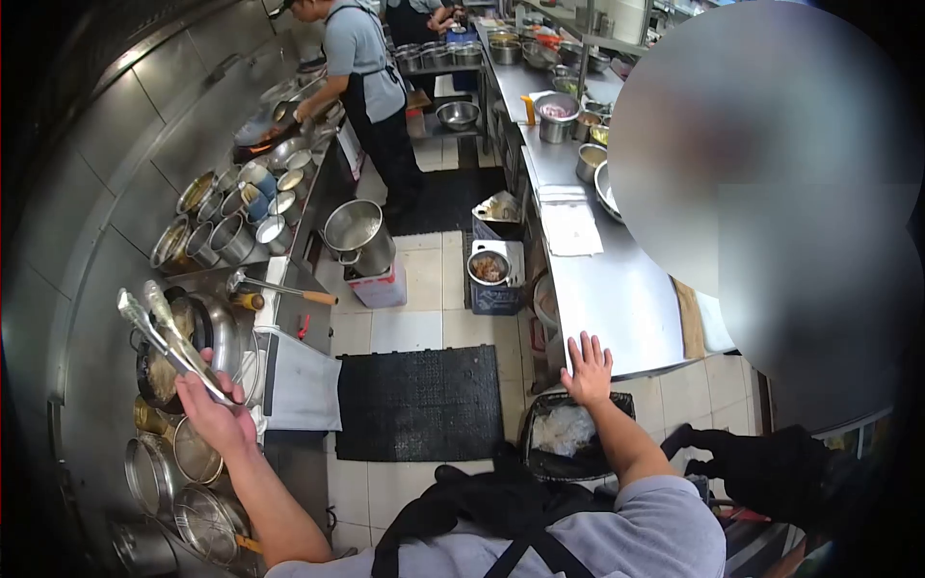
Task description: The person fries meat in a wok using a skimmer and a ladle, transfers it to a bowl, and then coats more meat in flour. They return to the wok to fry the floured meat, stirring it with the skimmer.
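The left hand [214, 409] grips light, stiff, slippery-looking metal tongs [169, 342] by the hinge end, while the right hand [588, 371] lies flat and unclenched on the table [617, 299].

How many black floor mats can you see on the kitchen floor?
2. One black mat lies on the tiles near the person, between the stove side and the steel counter. A second black mat lies farther down the aisle, under the co-worker's feet. Others may be hidden.
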The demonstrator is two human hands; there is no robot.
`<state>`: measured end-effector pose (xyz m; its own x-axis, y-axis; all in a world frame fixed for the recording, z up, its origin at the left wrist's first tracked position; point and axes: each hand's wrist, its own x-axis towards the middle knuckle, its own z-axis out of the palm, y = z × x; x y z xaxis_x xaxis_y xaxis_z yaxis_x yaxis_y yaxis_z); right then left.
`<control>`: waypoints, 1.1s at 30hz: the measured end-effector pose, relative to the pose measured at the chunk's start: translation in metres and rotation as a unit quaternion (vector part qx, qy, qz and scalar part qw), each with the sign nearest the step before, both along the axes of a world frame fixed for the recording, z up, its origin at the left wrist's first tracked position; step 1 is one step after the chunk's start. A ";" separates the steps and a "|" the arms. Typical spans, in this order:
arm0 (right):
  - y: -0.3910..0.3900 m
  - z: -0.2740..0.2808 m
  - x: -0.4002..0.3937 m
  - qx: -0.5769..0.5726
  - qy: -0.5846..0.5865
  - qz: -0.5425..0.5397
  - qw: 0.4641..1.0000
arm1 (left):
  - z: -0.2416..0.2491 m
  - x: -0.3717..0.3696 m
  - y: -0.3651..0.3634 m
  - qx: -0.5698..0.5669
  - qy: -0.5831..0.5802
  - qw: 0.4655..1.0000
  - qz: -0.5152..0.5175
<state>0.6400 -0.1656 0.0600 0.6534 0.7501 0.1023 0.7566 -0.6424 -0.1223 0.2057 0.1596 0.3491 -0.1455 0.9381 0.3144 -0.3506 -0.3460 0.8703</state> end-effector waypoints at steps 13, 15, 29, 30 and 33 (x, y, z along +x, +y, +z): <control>-0.028 -0.016 0.014 0.047 0.046 0.018 0.998 | 0.017 -0.053 -0.081 0.095 0.365 0.924 0.060; -0.033 -0.017 0.017 0.046 0.050 0.021 0.998 | 0.020 -0.041 -0.085 0.153 0.441 0.877 0.115; -0.019 -0.007 0.043 0.064 0.042 0.099 0.992 | -0.005 0.067 -0.101 0.004 0.243 0.950 -0.199; -0.019 -0.009 0.043 0.069 0.044 0.096 0.992 | -0.002 0.074 -0.103 0.012 0.247 0.950 -0.192; -0.020 -0.010 0.046 0.079 0.046 0.095 0.991 | 0.005 0.096 -0.107 0.026 0.242 0.955 -0.171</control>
<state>0.6857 -0.1859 0.0497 0.5143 0.8395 0.1753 0.8429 -0.4572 -0.2837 0.3018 0.0523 0.3545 0.3415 0.8856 0.3149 -0.0117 -0.3310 0.9436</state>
